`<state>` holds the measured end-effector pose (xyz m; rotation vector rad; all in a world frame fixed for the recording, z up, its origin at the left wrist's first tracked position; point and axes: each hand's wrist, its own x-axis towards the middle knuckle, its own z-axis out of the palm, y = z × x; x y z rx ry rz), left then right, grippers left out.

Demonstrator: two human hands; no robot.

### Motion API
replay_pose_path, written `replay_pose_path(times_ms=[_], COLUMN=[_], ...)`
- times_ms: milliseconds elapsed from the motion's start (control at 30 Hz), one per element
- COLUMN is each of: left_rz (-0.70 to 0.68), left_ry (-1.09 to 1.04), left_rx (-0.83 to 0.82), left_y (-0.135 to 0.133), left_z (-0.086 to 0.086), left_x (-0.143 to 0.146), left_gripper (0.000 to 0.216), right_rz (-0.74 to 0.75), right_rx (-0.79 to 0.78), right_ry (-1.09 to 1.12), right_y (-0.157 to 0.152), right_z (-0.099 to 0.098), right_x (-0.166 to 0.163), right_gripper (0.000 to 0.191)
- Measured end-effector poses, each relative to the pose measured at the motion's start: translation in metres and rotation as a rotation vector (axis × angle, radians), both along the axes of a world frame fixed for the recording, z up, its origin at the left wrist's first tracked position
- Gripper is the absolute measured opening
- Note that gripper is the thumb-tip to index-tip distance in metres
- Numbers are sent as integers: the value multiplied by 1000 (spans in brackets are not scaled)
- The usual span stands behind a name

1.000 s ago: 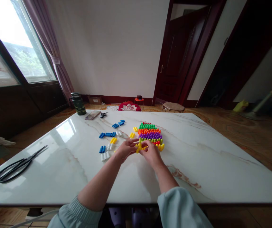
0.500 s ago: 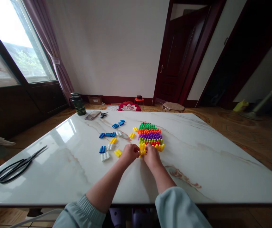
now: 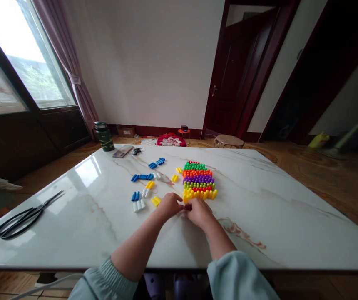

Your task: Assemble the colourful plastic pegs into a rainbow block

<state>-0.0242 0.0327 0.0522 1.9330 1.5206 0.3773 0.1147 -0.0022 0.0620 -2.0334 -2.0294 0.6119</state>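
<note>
A block of strung plastic beads (image 3: 198, 179) lies on the table in green, orange, purple, olive and red bands, with a yellow row along its near edge. Just in front of that row, my left hand (image 3: 170, 204) is closed with thumb and fingertips drawn together. My right hand (image 3: 198, 211) is also closed, its fingertips nearly meeting the left ones. Whatever the fingers pinch is too small or hidden to name. Left of the block lie loose beads in small groups: yellow beads (image 3: 155, 201), white beads (image 3: 139, 206) and blue beads (image 3: 144, 177).
Black long-handled scissors (image 3: 31, 216) lie at the left of the white marble-patterned table (image 3: 279, 216). Toward the far left edge are a camouflage flask (image 3: 104, 137), a phone (image 3: 123, 151) and keys (image 3: 137, 151). A round stool (image 3: 229, 141) stands beyond the table.
Both hands have drawn slightly back toward me from the yellow row, the right one more. More of the yellow beads now shows. The loose beads have stayed put.
</note>
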Motion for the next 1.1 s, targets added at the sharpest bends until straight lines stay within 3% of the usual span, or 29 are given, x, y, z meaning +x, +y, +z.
replay_pose_path(times_ms=[200, 333, 767, 1000, 1100], left_rz=[-6, -44, -101, -78, 22], left_ry=[41, 20, 17, 73, 148], left_rx=[35, 20, 10, -10, 51], left_y=[2, 2, 3, 0, 8], left_z=[-1, -3, -4, 0, 4], left_x=[0, 1, 2, 1, -13], left_gripper=[26, 34, 38, 37, 28], right_rz=[-38, -65, -68, -66, -51], right_rx=[14, 41, 73, 88, 84], right_ry=[7, 16, 8, 29, 25], right_y=[5, 9, 14, 13, 11], right_z=[-4, -9, -16, -17, -16], right_x=[5, 5, 8, 9, 8], right_gripper=[17, 26, 27, 21, 19])
